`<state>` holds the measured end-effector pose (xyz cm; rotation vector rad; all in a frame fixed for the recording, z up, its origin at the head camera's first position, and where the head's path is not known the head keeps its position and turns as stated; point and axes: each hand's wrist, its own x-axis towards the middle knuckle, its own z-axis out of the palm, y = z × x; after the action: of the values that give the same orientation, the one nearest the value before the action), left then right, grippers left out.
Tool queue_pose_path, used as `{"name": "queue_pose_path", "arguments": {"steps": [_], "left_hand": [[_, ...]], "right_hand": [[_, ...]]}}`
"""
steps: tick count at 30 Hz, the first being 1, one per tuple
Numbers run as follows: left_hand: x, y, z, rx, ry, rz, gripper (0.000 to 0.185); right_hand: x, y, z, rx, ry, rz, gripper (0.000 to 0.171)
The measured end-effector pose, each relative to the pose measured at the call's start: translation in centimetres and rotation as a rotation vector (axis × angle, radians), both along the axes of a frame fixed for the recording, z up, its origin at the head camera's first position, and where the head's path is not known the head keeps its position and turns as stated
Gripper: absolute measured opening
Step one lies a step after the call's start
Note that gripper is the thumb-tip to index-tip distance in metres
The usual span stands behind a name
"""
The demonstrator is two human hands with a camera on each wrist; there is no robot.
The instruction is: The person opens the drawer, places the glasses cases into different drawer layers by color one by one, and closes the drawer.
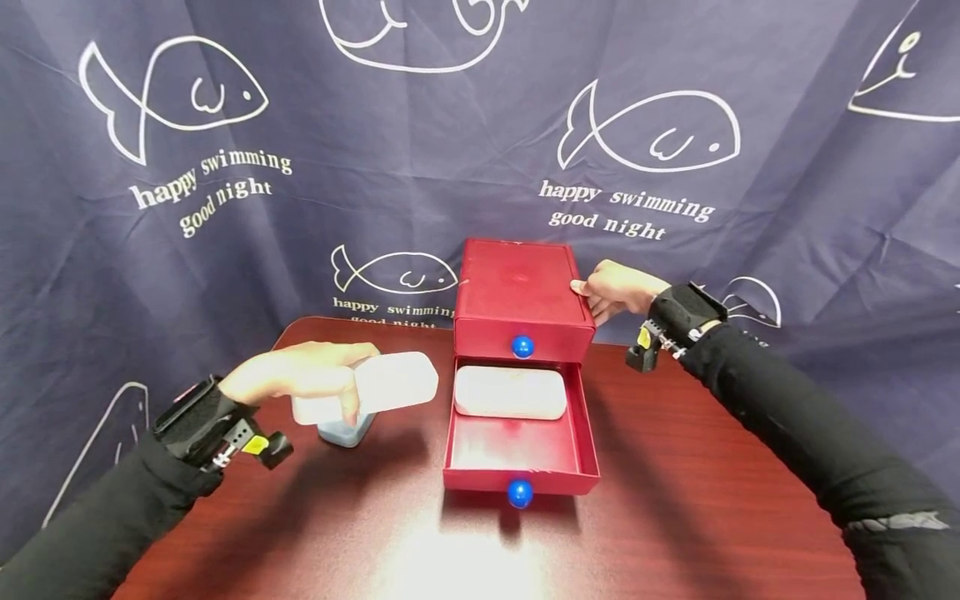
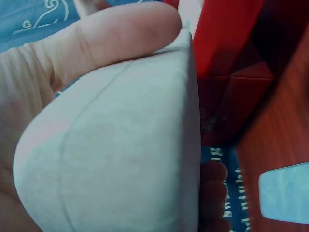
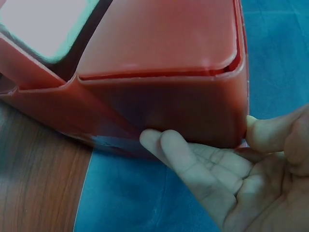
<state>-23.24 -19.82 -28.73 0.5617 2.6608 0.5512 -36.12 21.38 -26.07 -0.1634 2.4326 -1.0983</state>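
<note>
1. The red lower drawer (image 1: 517, 446) is standing pulled out, its blue knob (image 1: 520, 493) facing the viewer.
2. The left hand (image 1: 315, 371) is grasping a white case (image 1: 401, 382) in its fingers, left of the drawer, partly hiding a pale-blue box (image 1: 348, 431) on the desk (image 1: 720, 467).
3. A second white case (image 1: 512, 392) is lying inside the drawer.
4. The right hand (image 1: 615, 287) is pressing extended fingers against the red cabinet (image 1: 517, 287).
5. A fish-printed curtain (image 1: 420, 167) is hanging behind.

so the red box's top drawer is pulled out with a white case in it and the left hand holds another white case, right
No: the head view shows the top drawer closed; it is the bottom drawer that is pulled out, with a white case in it. The left hand does hold another white case.
</note>
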Motion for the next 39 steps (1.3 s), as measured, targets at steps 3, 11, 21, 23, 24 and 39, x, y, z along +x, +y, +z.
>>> {"name": "queue_pose_path", "arguments": {"steps": [3, 11, 21, 23, 24, 39], "left_hand": [[0.0, 0.2, 1.0, -0.026, 0.018, -0.012, 0.063], [0.2, 2.7, 3.5, -0.2, 0.127, -0.102, 0.062], [1.0, 8.1, 3.7, -0.311, 0.221, -0.281, 0.054], [0.8, 9.0, 3.3, -0.321, 0.227, -0.296, 0.053], [0.8, 9.5, 3.2, -0.33, 0.227, -0.298, 0.054], [0.3, 12.8, 1.4, -0.436, 0.16, -0.307, 0.056]], "right_hand": [[0.0, 0.0, 0.0, 0.001, -0.004, -0.004, 0.033], [-0.1, -0.4, 0.0, 0.015, 0.007, -0.02, 0.034], [0.0, -0.8, 0.1, 0.019, 0.014, -0.032, 0.031], [-0.1, -0.7, 0.1, 0.019, 0.016, -0.035, 0.032], [-0.1, -0.7, 0.1, 0.018, 0.017, -0.034, 0.033], [0.1, -0.4, -0.1, 0.025, 0.021, -0.044, 0.035]]}}
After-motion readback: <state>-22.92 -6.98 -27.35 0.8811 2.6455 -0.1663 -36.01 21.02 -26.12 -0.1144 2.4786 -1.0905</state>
